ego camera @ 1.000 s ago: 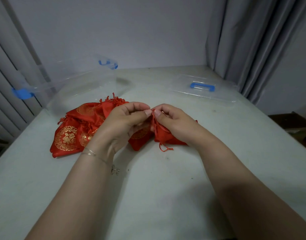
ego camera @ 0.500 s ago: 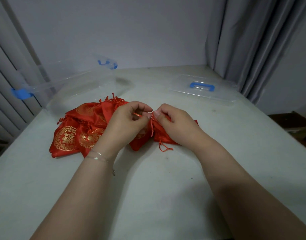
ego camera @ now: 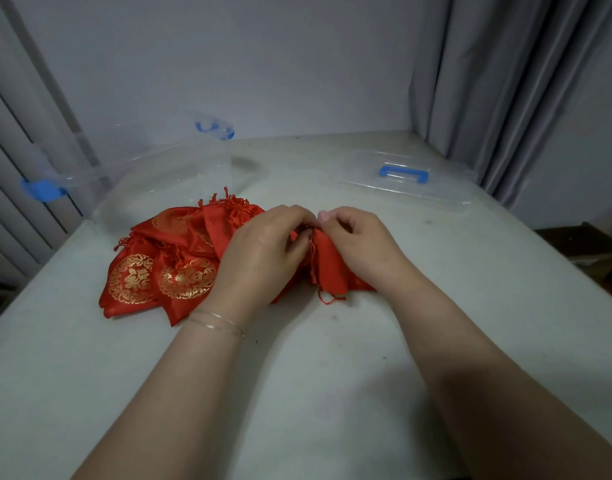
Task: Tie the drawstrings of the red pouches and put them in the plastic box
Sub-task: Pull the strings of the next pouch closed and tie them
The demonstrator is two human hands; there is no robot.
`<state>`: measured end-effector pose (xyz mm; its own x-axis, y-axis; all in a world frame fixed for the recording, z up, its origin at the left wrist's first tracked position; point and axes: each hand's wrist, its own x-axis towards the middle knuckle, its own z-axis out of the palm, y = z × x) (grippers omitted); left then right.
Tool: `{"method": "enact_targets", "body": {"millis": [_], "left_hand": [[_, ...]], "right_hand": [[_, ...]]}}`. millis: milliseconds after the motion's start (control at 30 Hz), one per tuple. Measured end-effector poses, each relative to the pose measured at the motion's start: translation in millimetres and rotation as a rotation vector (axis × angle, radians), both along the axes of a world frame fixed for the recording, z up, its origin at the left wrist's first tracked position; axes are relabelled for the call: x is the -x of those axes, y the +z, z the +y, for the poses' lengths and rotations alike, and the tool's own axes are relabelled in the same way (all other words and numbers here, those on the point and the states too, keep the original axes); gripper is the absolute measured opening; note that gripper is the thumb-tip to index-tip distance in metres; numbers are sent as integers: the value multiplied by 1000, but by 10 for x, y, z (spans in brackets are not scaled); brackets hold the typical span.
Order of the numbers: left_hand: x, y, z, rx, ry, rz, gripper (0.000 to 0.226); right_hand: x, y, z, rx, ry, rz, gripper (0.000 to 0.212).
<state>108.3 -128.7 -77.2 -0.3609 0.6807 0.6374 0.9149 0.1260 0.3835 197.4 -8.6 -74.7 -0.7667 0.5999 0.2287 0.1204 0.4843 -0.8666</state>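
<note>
One red pouch (ego camera: 327, 271) lies on the table between my hands, its gathered mouth pinched by both. My left hand (ego camera: 259, 254) and my right hand (ego camera: 358, 244) meet fingertip to fingertip over its drawstring; a loose cord end (ego camera: 330, 299) trails below it. A pile of red pouches with gold prints (ego camera: 166, 265) lies just left of my left hand. The clear plastic box (ego camera: 152, 174) with blue latches stands open behind the pile at the far left. My fingers hide the knot.
The box's clear lid (ego camera: 408, 181) with a blue handle lies flat at the far right of the white table (ego camera: 332, 375). Grey curtains hang at both sides. The table's right edge drops off to a dark floor.
My fingertips have shifted slightly at the pouch's mouth, working the drawstring; my left hand has rolled a little over it. The pouch pile and the box have not moved.
</note>
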Motion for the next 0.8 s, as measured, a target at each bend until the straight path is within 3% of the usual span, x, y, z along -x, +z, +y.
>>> {"method": "enact_targets", "body": {"millis": [167,367,533,700,800], "left_hand": [[16,-14,-9,-31,62,88,12],[18,-19,-7,-6,155,157,13],[-22,7,-17,51,214,201,14],[-10,10,-19,150,182,169,32],[3,-6,-13,180,138,98,22]], "right_hand": [[-19,-17,14,437,178,76,16],[-64,42,62,504,210,91,12],[-84,52,59,313,178,32,19],[-49,34,1,-33,39,-51,14],[-48,19,11,-171,-22,-62,7]]}}
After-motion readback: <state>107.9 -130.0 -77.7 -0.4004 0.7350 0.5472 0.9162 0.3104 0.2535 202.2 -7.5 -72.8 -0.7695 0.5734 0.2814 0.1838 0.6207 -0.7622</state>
